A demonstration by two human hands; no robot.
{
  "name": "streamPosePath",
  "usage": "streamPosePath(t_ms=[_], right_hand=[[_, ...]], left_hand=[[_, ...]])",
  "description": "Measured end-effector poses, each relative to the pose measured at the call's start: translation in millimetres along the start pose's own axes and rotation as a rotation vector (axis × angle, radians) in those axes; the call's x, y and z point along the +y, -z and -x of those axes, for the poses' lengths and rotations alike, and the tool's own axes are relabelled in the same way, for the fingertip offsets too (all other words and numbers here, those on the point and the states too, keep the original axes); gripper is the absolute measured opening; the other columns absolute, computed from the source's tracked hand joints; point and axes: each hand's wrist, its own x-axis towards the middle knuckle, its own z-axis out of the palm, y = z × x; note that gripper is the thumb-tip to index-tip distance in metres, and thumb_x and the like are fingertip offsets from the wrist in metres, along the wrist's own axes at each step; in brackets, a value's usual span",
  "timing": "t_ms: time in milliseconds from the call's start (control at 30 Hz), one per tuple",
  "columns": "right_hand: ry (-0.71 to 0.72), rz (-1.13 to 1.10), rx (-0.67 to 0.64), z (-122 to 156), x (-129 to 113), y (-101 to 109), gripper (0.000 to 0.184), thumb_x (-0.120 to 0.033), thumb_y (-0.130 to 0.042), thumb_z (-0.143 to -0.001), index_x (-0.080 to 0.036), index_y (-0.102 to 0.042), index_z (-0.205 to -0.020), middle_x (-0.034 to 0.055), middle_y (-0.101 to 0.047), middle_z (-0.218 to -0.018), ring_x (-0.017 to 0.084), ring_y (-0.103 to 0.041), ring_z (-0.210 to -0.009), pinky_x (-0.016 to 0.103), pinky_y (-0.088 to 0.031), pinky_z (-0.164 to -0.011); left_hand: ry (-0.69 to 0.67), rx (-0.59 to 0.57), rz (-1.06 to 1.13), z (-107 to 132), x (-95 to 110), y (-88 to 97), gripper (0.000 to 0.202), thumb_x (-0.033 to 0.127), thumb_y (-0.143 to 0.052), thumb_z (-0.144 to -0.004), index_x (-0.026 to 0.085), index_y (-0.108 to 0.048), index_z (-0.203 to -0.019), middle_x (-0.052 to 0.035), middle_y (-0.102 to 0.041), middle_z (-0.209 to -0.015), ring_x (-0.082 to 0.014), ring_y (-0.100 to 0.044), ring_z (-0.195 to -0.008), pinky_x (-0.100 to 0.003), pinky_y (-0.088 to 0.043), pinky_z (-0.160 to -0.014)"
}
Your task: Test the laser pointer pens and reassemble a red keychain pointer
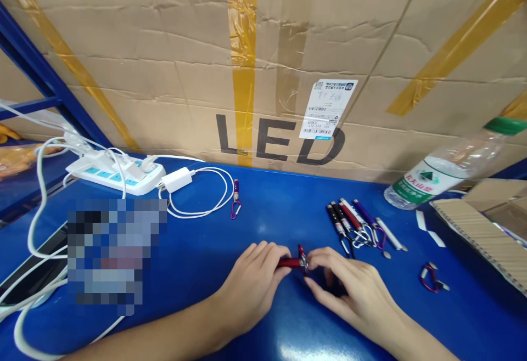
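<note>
Over the middle of the blue table, my left hand (257,278) is closed around the tube of a small red keychain flashlight (290,263). My right hand (349,287) pinches its other end, where a red carabiner clip (302,253) and a metallic end piece show; the fingertips partly cover it. Beyond my right hand lie several pen-shaped keychain flashlights (345,215) in black, red, white and purple. A bare silver tube (389,233) rests beside them, near a small round metal disc (386,254). Farther right is a loose red carabiner (429,277) with small metal parts.
A purple keychain flashlight (236,190) lies alone near white cables. At left are a power strip (140,179), a white adapter (177,180) and a blurred-out patch. A plastic bottle (448,169) leans at right by an open cardboard box (486,235). A large LED carton (177,92) stands behind.
</note>
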Motion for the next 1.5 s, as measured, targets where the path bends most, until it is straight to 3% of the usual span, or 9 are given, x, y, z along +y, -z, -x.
streamPosePath(t_ms=[167, 267, 400, 567, 1033, 1233, 1367, 1500], right_hand=[[-0.042, 0.026, 0.022, 5.1, 3.3, -0.8, 0.038, -0.031, -0.051, -0.087, -0.019, -0.041, -0.122, 0.0031, -0.067, -0.087, 0.008, -0.059, -0.05, 0.019, -0.051, -0.05], [-0.022, -0.01, -0.044, 5.2, 2.8, 0.2, 0.04, -0.029, -0.048, -0.089, -0.021, -0.04, -0.128, 0.0045, -0.067, -0.095, 0.008, -0.061, -0.054, 0.019, -0.052, -0.053], [0.024, -0.059, -0.074, 1.7, 1.1, 2.6, 0.028, -0.026, -0.048, -0.09, -0.02, -0.05, -0.118, 0.0039, -0.067, -0.097, 0.008, -0.064, -0.062, 0.018, -0.053, -0.058], [0.082, -0.053, -0.031, 0.6, 1.5, 3.2, 0.018, -0.027, -0.046, -0.092, -0.018, -0.055, -0.104, 0.0044, -0.07, -0.092, 0.011, -0.068, -0.072, 0.018, -0.052, -0.058], [0.008, -0.076, -0.079, -0.3, -0.4, 1.9, 0.015, -0.035, -0.053, -0.086, -0.02, -0.051, -0.086, -0.001, -0.064, -0.071, 0.01, -0.061, -0.055, 0.02, -0.047, -0.051], [-0.138, -0.207, -0.202, 2.4, 1.4, 0.3, 0.017, -0.033, -0.054, -0.087, -0.021, -0.051, -0.098, -0.0037, -0.06, -0.066, 0.009, -0.056, -0.048, 0.019, -0.044, -0.048], [-0.093, -0.275, -0.213, 2.4, 0.6, 1.2, 0.012, -0.029, -0.051, -0.089, -0.021, -0.055, -0.098, -0.0002, -0.063, -0.082, 0.008, -0.056, -0.054, 0.019, -0.045, -0.051], [-0.046, -0.224, -0.192, 2.3, 2.2, 1.8, 0.014, -0.033, -0.052, -0.089, -0.021, -0.057, -0.092, 0.0002, -0.064, -0.081, 0.009, -0.058, -0.058, 0.019, -0.046, -0.054]], left_hand=[[-0.126, 0.003, -0.029, 2.4, 0.0, -1.3, 0.016, 0.016, -0.033, -0.095, 0.018, -0.048, -0.099, -0.0036, -0.063, -0.09, -0.0196, -0.06, -0.079, -0.035, -0.05, -0.074], [-0.138, 0.006, -0.025, 3.0, -0.3, -1.7, 0.015, 0.018, -0.034, -0.096, 0.018, -0.048, -0.099, -0.0036, -0.063, -0.09, -0.0196, -0.06, -0.079, -0.035, -0.05, -0.076], [-0.139, 0.029, -0.025, 3.0, 0.3, -0.4, 0.016, 0.019, -0.033, -0.096, 0.017, -0.048, -0.1, -0.0046, -0.063, -0.091, -0.0194, -0.061, -0.083, -0.035, -0.049, -0.079], [-0.158, 0.04, 0.006, 2.4, 1.8, 3.0, 0.019, 0.02, -0.028, -0.097, 0.017, -0.047, -0.097, -0.0042, -0.062, -0.086, -0.0191, -0.059, -0.075, -0.034, -0.05, -0.072], [-0.212, 0.049, -0.012, 4.9, 1.1, 1.2, 0.025, 0.025, -0.025, -0.099, 0.018, -0.049, -0.097, -0.0029, -0.062, -0.085, -0.0169, -0.058, -0.077, -0.031, -0.048, -0.077], [-0.239, 0.057, 0.022, 4.6, 0.7, 3.4, 0.023, 0.024, -0.028, -0.099, 0.018, -0.05, -0.096, -0.0024, -0.061, -0.084, -0.0155, -0.057, -0.076, -0.029, -0.048, -0.075], [-0.261, 0.106, 0.059, 5.3, 0.2, 3.8, 0.025, 0.023, -0.028, -0.099, 0.018, -0.052, -0.097, -0.0027, -0.061, -0.085, -0.0149, -0.056, -0.075, -0.028, -0.047, -0.072], [-0.262, 0.123, 0.035, 6.8, 0.0, 1.7, 0.024, 0.028, -0.032, -0.098, 0.018, -0.053, -0.094, -0.0015, -0.061, -0.079, -0.014, -0.056, -0.071, -0.027, -0.047, -0.072]])
